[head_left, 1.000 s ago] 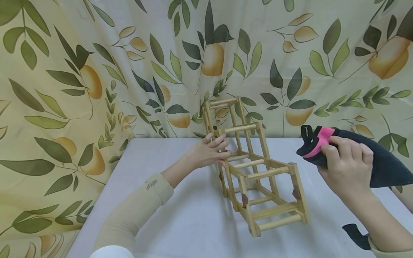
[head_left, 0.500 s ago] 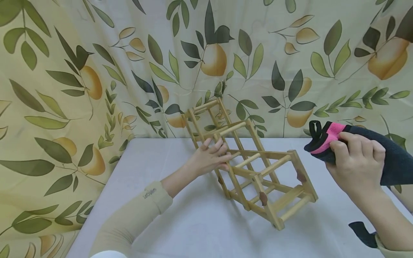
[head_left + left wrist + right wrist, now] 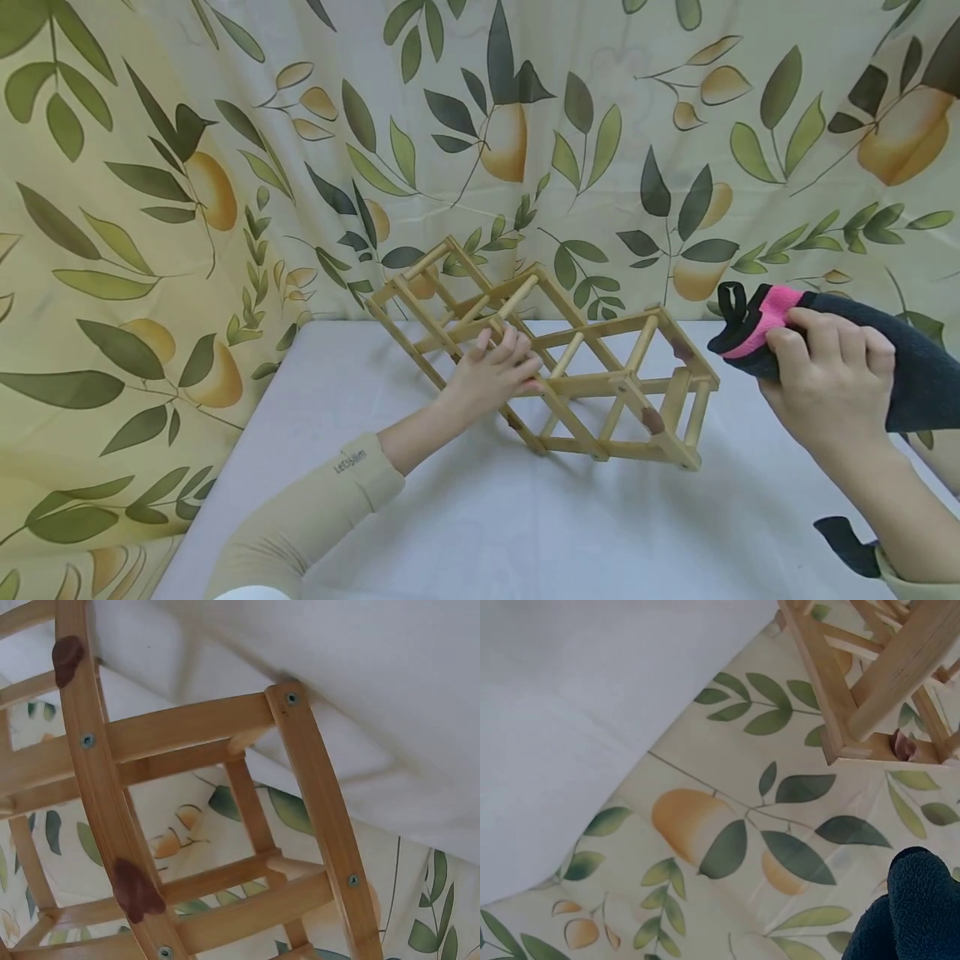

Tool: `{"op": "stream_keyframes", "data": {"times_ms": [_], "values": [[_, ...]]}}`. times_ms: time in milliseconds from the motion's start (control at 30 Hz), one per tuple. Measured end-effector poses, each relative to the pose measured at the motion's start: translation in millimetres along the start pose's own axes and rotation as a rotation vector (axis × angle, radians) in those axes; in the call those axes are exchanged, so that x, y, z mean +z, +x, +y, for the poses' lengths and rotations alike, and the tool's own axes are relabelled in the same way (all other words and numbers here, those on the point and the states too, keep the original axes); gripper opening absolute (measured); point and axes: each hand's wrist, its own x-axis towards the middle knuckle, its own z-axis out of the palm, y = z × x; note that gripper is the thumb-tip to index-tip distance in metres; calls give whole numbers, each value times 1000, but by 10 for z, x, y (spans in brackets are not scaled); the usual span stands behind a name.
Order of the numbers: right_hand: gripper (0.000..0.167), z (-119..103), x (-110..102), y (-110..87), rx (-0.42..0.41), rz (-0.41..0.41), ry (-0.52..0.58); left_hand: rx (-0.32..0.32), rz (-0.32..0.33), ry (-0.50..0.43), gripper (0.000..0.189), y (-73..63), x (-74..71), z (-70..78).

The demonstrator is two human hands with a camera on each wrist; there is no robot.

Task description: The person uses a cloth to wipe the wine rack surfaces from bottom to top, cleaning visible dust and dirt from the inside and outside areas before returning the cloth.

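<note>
Rack (image 3: pixel 587 385) turned more broadside, left hand (image 3: pixel 493 372) gripping it, right hand (image 3: pixel 832 387) clutching cloth (image 3: pixel 924 375)

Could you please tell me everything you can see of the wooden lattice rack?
The wooden lattice rack looks like pale, yellowish wood: flat slats crossing in diamond-shaped cells, joined by round dowels. The left wrist view shows metal-looking screws at the joints and reddish-brown patches on a slat. It is opened out and slants over the white table, one end toward the back left; whether it rests there is unclear. The left hand grips it near the middle.
</note>
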Motion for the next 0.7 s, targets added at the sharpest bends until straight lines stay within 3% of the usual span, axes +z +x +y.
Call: {"op": "stream_keyframes", "data": {"times_ms": [167, 367, 500, 700], "values": [[54, -9, 13, -11, 7, -6, 6, 26, 16, -18, 49, -5, 72, -144], [53, -16, 39, -12, 13, 12, 10, -32, -49, -111, 56, 4, 115, -405], [53, -28, 59, -7, 18, 20, 17, -34, -79, -203, 55, 3, 130, -440], [52, -50, 86, -3, 23, 6, 40, -32, -126, -235, 52, 13, 110, -431]]}}
